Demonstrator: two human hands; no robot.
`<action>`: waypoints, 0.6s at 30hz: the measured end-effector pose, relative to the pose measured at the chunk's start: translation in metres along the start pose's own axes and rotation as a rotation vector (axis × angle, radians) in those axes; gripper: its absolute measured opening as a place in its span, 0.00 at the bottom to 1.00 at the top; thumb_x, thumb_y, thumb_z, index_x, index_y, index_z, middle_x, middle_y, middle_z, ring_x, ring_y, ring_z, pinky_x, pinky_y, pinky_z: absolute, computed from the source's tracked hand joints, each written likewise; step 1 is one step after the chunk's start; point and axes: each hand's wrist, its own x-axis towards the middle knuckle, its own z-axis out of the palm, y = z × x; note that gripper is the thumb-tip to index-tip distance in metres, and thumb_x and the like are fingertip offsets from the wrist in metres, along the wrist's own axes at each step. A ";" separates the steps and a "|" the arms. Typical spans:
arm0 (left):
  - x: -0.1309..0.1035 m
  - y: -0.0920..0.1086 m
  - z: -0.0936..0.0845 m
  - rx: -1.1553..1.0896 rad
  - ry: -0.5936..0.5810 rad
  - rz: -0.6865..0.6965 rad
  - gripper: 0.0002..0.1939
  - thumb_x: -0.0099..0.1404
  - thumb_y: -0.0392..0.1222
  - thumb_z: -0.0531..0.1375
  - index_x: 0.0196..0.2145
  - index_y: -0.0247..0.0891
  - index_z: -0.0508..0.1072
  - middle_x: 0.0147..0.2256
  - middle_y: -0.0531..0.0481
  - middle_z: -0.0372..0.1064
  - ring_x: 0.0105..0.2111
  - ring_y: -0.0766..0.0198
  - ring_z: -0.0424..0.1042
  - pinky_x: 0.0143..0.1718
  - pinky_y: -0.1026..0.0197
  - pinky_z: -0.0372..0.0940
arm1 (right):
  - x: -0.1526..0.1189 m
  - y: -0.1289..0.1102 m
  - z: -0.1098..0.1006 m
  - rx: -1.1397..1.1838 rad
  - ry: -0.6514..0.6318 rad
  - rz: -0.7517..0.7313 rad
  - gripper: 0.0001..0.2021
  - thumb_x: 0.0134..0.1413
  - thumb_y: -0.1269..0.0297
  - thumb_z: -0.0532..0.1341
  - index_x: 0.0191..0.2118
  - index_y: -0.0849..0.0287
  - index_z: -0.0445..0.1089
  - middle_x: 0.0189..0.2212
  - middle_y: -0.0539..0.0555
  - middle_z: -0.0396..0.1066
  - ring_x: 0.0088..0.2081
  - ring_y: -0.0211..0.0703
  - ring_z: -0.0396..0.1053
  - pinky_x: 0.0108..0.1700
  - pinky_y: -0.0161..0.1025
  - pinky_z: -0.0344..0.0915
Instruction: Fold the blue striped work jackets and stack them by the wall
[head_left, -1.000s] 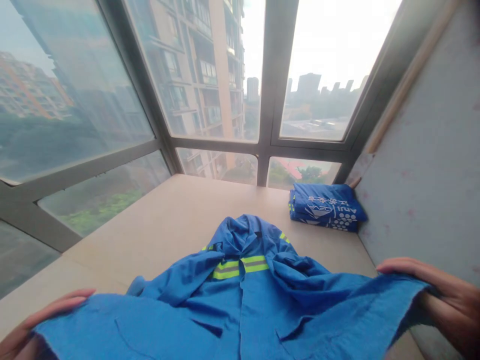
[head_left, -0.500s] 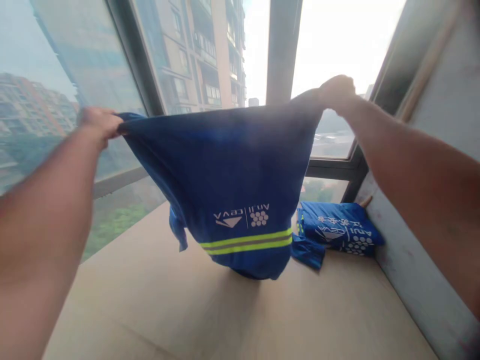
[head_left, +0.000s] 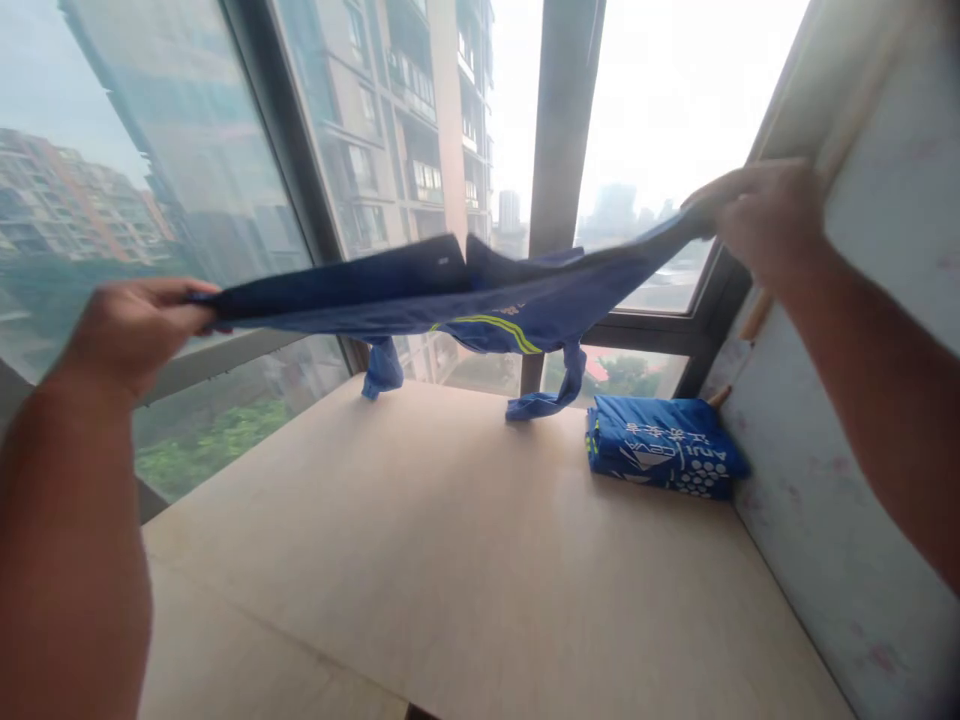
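Note:
A blue work jacket [head_left: 420,300] with a yellow-green reflective stripe is stretched out in the air between my two hands. My left hand [head_left: 142,325] pinches one edge of it at the left. At the upper right, my right hand [head_left: 765,210] grips the opposite end. The cloth is pulled taut and billows away from me, nearly level, so its edge faces me. Both sleeves dangle from its far side, just above the board. Most of the printing on the jacket is hidden or blurred.
Folded blue clothes [head_left: 664,445] with white printing lie at the right, against the patterned wall [head_left: 817,520]. Beneath the jacket is a pale wooden surface [head_left: 450,540] with a seam at lower left. Windows with dark frames [head_left: 559,150] enclose the left and far sides.
The jacket has swung from hanging down to stretching out flat and away from me. My hands have spread wider apart, the left moving lower. The folded clothes stay put.

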 end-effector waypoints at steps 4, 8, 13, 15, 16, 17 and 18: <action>-0.111 -0.042 0.058 -0.326 -0.380 -0.206 0.32 0.57 0.56 0.55 0.48 0.25 0.74 0.37 0.50 0.78 0.38 0.61 0.76 0.47 0.53 0.68 | -0.118 0.005 0.024 0.377 -0.102 0.014 0.17 0.50 0.69 0.55 0.40 0.67 0.79 0.37 0.56 0.79 0.35 0.34 0.73 0.38 0.32 0.65; -0.248 -0.070 0.131 -0.353 -0.670 -0.327 0.20 0.51 0.43 0.56 0.40 0.36 0.78 0.39 0.52 0.80 0.43 0.56 0.77 0.52 0.53 0.67 | -0.271 0.033 0.071 0.493 -0.295 0.105 0.17 0.43 0.73 0.55 0.35 0.57 0.79 0.39 0.52 0.79 0.42 0.44 0.74 0.44 0.39 0.69; -0.371 -0.081 0.170 -0.373 -0.845 -0.260 0.13 0.43 0.40 0.57 0.27 0.43 0.79 0.38 0.49 0.80 0.44 0.53 0.77 0.50 0.55 0.70 | -0.413 0.060 0.097 0.518 -0.579 0.220 0.21 0.37 0.72 0.52 0.36 0.55 0.77 0.40 0.52 0.77 0.42 0.47 0.75 0.42 0.41 0.70; -0.391 -0.087 0.167 -0.389 -0.820 -0.235 0.12 0.44 0.41 0.57 0.26 0.44 0.80 0.39 0.48 0.79 0.45 0.52 0.77 0.48 0.55 0.71 | -0.443 0.066 0.094 0.514 -0.629 0.259 0.21 0.36 0.72 0.52 0.37 0.55 0.77 0.40 0.52 0.77 0.43 0.48 0.75 0.46 0.43 0.70; -0.395 -0.090 0.163 -0.398 -0.800 -0.228 0.13 0.45 0.42 0.57 0.26 0.45 0.80 0.40 0.49 0.79 0.46 0.52 0.76 0.47 0.55 0.72 | -0.454 0.068 0.090 0.513 -0.642 0.277 0.22 0.37 0.72 0.52 0.37 0.54 0.77 0.41 0.53 0.77 0.44 0.48 0.74 0.48 0.44 0.69; -0.396 -0.093 0.158 -0.401 -0.779 -0.227 0.13 0.45 0.43 0.57 0.27 0.46 0.81 0.41 0.49 0.79 0.46 0.53 0.76 0.47 0.55 0.72 | -0.461 0.070 0.085 0.512 -0.648 0.295 0.22 0.37 0.71 0.52 0.38 0.55 0.77 0.42 0.53 0.77 0.45 0.48 0.74 0.50 0.44 0.69; -0.395 -0.096 0.153 -0.396 -0.762 -0.227 0.14 0.46 0.44 0.56 0.27 0.47 0.81 0.42 0.50 0.79 0.46 0.53 0.76 0.48 0.56 0.72 | -0.468 0.071 0.079 0.512 -0.650 0.310 0.22 0.38 0.71 0.52 0.39 0.55 0.77 0.43 0.54 0.76 0.46 0.48 0.74 0.51 0.45 0.68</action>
